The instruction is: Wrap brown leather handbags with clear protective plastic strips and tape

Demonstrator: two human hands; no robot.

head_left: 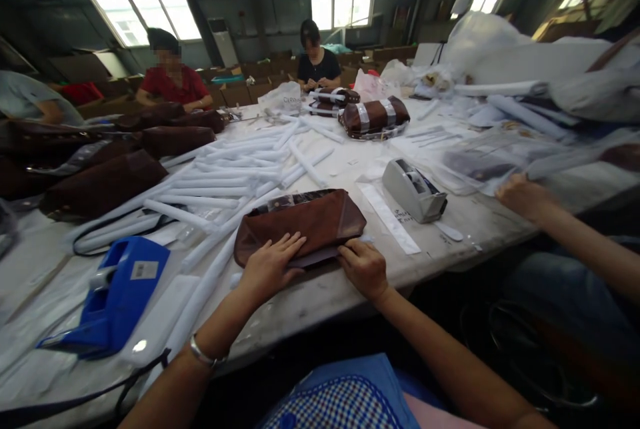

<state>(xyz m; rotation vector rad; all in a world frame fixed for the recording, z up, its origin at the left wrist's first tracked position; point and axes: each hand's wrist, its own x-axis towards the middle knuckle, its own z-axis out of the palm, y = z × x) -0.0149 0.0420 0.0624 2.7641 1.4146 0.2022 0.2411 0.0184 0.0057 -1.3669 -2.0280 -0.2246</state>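
Observation:
A brown suede bag (310, 219) lies flat on the white table (350, 289) just in front of me. My left hand (270, 267) rests flat on the bag's near left part, fingers stretched out and slightly spread. My right hand (364, 267) is at the bag's near right edge, its fingers curled onto the edge where a darker flap sticks out.
A blue tape dispenser (113, 295) stands at the left, a grey one (414, 190) to the right. Several white paper rolls (225, 182) cover the middle. Brown bags (100, 182) are piled left, wrapped ones (374, 115) behind. A neighbour's hand (523, 195) holds plastic sheets at the right. Two people sit opposite.

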